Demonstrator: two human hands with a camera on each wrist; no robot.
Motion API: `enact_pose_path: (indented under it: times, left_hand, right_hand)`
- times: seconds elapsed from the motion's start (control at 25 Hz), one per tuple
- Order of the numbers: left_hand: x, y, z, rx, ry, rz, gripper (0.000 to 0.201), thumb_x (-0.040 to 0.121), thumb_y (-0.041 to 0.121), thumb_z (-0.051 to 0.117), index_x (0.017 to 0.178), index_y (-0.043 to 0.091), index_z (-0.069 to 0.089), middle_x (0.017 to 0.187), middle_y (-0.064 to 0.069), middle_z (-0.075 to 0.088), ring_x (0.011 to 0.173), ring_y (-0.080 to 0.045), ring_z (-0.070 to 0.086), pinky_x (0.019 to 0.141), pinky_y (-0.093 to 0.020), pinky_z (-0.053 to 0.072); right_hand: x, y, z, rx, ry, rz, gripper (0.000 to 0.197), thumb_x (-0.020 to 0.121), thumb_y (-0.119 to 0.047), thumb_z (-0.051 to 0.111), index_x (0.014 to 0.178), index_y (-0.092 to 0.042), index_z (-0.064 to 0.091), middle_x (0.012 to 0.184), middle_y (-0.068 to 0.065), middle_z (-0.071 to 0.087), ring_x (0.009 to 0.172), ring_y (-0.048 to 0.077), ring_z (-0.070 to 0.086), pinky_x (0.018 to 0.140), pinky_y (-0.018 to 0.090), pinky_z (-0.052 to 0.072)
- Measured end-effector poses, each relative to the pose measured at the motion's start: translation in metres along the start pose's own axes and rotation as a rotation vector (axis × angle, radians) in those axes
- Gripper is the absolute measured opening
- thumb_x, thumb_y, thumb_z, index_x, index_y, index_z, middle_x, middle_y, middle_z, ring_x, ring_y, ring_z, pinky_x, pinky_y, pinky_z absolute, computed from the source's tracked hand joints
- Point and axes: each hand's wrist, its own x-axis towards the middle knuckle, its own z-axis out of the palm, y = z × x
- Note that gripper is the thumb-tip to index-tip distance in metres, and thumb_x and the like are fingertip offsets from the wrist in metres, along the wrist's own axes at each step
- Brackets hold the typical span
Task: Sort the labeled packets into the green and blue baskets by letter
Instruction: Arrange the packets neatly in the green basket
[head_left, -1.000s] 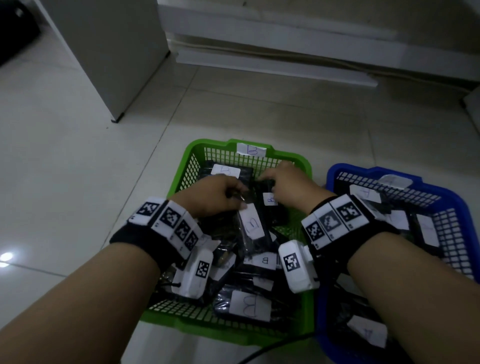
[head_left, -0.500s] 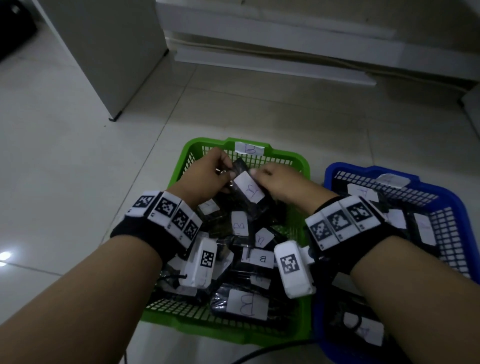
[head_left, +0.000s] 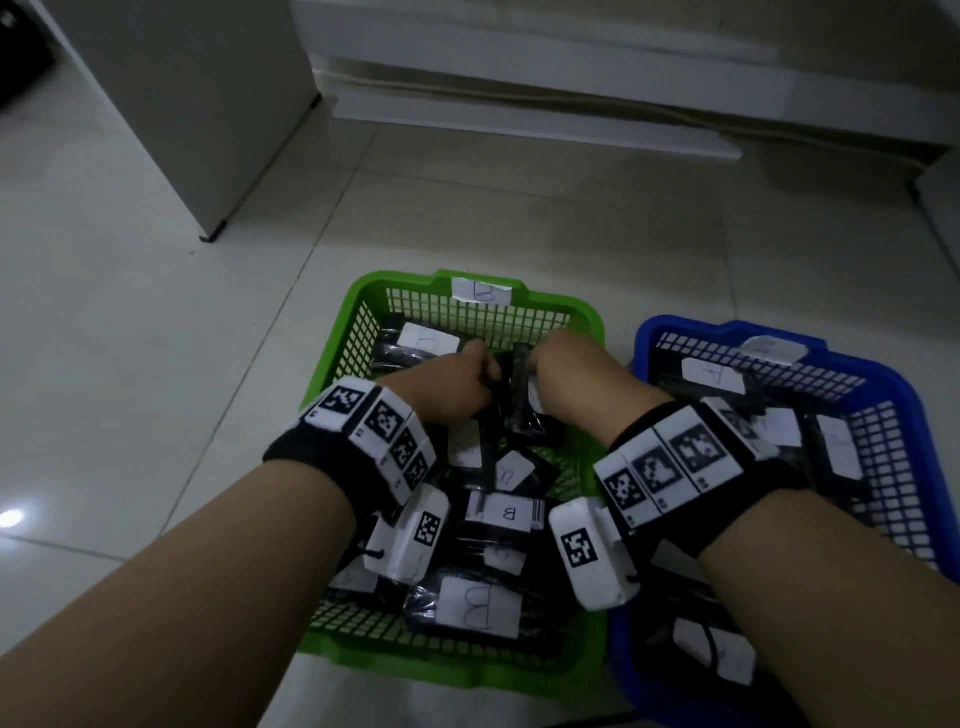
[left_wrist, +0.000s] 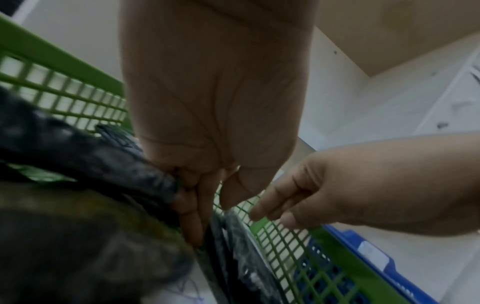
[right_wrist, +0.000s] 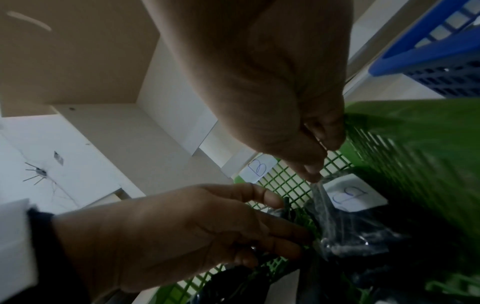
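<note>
Since half a sec ago, both hands are sitting lower in the green basket (head_left: 566, 306), and the packet (head_left: 521, 395) that was lifted w/ its B label facing up is now turned edge-on. Its long axis is running near-to-far, standing roughly upright between the two hands, label side facing right. Right hand (head_left: 571, 379) is pinching its clear top edge w/ thumb and fingertip, seen in the right wrist view. Left hand (head_left: 441, 389) is lying just left of it, fingers extended down beside the plastic; can't tell if they're gripping it. Other B packets are lying flat nearer the person. Blue basket (head_left: 904, 395) is sitting just right of the green one, holding more labeled packets.
</note>
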Motion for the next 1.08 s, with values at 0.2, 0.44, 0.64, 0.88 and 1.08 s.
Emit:
enact_pose_path:
  times: [0.2,0.44,0.64,0.88,1.08]
  left_hand:
    - [0.016,0.011,0.004,-0.094,0.004,-0.059,0.022,0.091,0.007,0.048,0.107,0.01,0.034,0.106,-0.016,0.055,0.094,-0.028,0.054,0.083,-0.039,0.044]
    - [0.009,0.017,0.01,-0.028,-0.012,-0.095,0.03,0.091,0.009,0.049,0.117,0.011,0.036,0.114,-0.014,0.054,0.105,-0.027,0.053,0.081,-0.031,0.039]
    - [0.009,0.02,0.008,-0.047,-0.021,-0.098,0.044,0.092,0.009,0.045,0.135,0.016,0.046,0.137,-0.012,0.051,0.122,-0.025,0.05,0.092,-0.026,0.04]
    - [0.012,0.025,0.014,-0.153,-0.027,-0.13,0.055,0.091,0.017,0.053,0.143,0.018,0.037,0.141,-0.01,0.047,0.124,-0.025,0.05,0.104,-0.033,0.041]
    - [0.022,0.022,0.016,-0.286,-0.045,-0.1,0.052,0.087,0.019,0.061,0.137,0.017,0.047,0.133,-0.009,0.055,0.117,-0.024,0.056,0.104,-0.04,0.044]
  right_hand:
    - [-0.01,0.013,0.011,-0.271,0.042,-0.207,0.039,0.092,-0.018,0.048,0.131,-0.021,0.053,0.151,0.012,0.035,0.146,0.03,0.015,0.119,0.053,0.001]
    - [-0.02,0.021,0.018,-0.284,0.056,-0.239,0.043,0.095,-0.047,0.038,0.138,-0.044,0.038,0.141,0.007,0.04,0.138,0.03,0.028,0.111,0.063,-0.016]
    - [-0.014,0.02,0.009,-0.17,0.035,-0.238,0.035,0.095,-0.038,0.042,0.129,-0.038,0.051,0.142,0.005,0.04,0.137,0.029,0.031,0.108,0.064,-0.014]
    - [-0.008,0.044,0.005,0.256,0.243,-0.074,0.046,0.088,0.001,0.055,0.132,-0.012,0.051,0.159,0.005,-0.009,0.138,0.035,0.03,0.109,0.037,0.037]
    - [-0.006,0.052,0.004,0.332,0.254,-0.111,0.056,0.083,0.007,0.059,0.131,-0.021,0.052,0.158,-0.002,-0.005,0.131,0.028,0.041,0.091,0.022,0.04]
